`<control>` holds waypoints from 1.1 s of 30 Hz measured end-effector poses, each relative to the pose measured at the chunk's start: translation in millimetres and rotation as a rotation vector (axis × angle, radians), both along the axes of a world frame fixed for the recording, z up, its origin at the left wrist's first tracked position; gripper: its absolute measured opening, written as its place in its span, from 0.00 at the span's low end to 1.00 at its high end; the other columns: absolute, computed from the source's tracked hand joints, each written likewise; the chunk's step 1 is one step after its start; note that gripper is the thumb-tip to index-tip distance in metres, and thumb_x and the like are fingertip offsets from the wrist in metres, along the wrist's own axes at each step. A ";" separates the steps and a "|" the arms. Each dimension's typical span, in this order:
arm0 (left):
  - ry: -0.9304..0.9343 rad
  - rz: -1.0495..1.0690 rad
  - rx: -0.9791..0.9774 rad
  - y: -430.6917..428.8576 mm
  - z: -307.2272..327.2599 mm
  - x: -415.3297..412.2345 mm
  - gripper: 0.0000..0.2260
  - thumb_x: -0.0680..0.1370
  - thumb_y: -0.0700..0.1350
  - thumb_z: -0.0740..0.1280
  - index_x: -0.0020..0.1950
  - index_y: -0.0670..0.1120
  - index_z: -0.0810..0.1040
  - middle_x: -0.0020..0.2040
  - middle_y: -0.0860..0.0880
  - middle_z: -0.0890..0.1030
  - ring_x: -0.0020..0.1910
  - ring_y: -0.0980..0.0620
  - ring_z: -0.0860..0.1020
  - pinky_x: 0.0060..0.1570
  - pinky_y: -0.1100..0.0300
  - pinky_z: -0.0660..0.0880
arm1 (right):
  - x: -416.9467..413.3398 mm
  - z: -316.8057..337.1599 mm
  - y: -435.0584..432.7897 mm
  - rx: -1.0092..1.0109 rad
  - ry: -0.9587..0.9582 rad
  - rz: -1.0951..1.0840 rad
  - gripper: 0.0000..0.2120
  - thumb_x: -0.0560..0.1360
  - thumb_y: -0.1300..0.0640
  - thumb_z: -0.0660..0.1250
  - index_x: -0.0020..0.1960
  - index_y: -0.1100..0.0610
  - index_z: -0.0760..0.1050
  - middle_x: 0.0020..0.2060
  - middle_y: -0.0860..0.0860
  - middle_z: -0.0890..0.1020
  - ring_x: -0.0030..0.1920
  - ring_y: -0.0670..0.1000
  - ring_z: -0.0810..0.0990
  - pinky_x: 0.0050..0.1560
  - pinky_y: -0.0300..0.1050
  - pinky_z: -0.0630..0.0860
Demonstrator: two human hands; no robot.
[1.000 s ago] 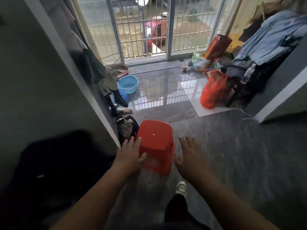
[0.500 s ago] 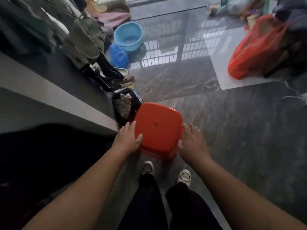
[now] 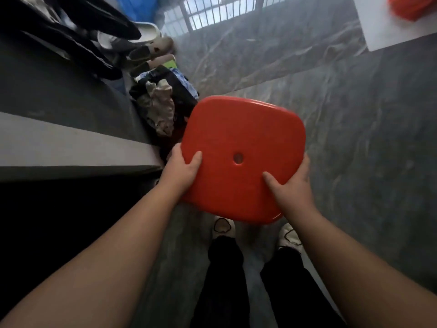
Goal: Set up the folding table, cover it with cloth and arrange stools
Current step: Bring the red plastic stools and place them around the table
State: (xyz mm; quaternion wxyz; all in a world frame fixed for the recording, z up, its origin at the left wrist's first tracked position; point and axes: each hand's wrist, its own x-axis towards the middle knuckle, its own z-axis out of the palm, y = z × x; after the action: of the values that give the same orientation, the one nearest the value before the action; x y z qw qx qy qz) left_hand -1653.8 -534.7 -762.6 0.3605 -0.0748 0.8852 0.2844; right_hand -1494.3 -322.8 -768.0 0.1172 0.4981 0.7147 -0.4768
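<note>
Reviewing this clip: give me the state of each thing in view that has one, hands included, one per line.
red stool: gripped at both sides of the seat, seat up.
left hand: closed on the stool's left edge, thumb on top.
right hand: closed on the stool's right edge, thumb on top.
bundle of clothes: heaped on the floor beside the wall.
slippers: lying loose on the floor.

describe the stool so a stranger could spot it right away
Start at the grey marble floor, by the wall's end. The stool is gripped between the left hand and right hand, above white shoes. It alone is red, with a square seat and centre hole.
</note>
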 end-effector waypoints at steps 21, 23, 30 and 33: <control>0.220 -0.137 0.223 26.8 386.4 29.5 0.34 0.80 0.55 0.65 0.79 0.41 0.54 0.74 0.40 0.68 0.71 0.41 0.70 0.70 0.49 0.67 | 25.8 403.8 18.7 0.283 0.302 0.046 0.49 0.72 0.49 0.75 0.81 0.50 0.46 0.77 0.54 0.61 0.74 0.53 0.65 0.73 0.55 0.65; 0.287 -0.186 0.235 30.2 422.4 37.3 0.37 0.79 0.56 0.66 0.79 0.41 0.52 0.75 0.38 0.65 0.72 0.40 0.67 0.72 0.46 0.65 | 38.1 440.0 19.4 0.385 0.306 0.058 0.50 0.72 0.47 0.75 0.81 0.51 0.46 0.77 0.55 0.59 0.75 0.54 0.63 0.74 0.55 0.63; 0.362 -0.348 0.278 68.5 488.3 63.6 0.43 0.76 0.62 0.65 0.80 0.41 0.48 0.78 0.37 0.60 0.75 0.38 0.63 0.73 0.42 0.64 | 86.7 506.6 36.5 0.498 0.368 -0.058 0.50 0.68 0.42 0.76 0.80 0.45 0.49 0.73 0.53 0.67 0.71 0.55 0.69 0.70 0.59 0.69; 0.397 -0.458 0.257 104.4 505.6 82.3 0.43 0.75 0.64 0.64 0.79 0.45 0.48 0.78 0.38 0.61 0.74 0.38 0.64 0.71 0.40 0.65 | 122.1 518.6 52.1 0.539 0.329 -0.132 0.50 0.70 0.42 0.75 0.80 0.49 0.48 0.74 0.54 0.66 0.72 0.55 0.68 0.71 0.57 0.68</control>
State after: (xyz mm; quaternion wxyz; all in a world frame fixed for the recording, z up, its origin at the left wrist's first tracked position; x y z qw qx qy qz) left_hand -1571.5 -430.4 -257.0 0.2422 0.2291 0.8888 0.3144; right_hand -1372.2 -270.7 -249.5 -0.1671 0.4728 0.7907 -0.3512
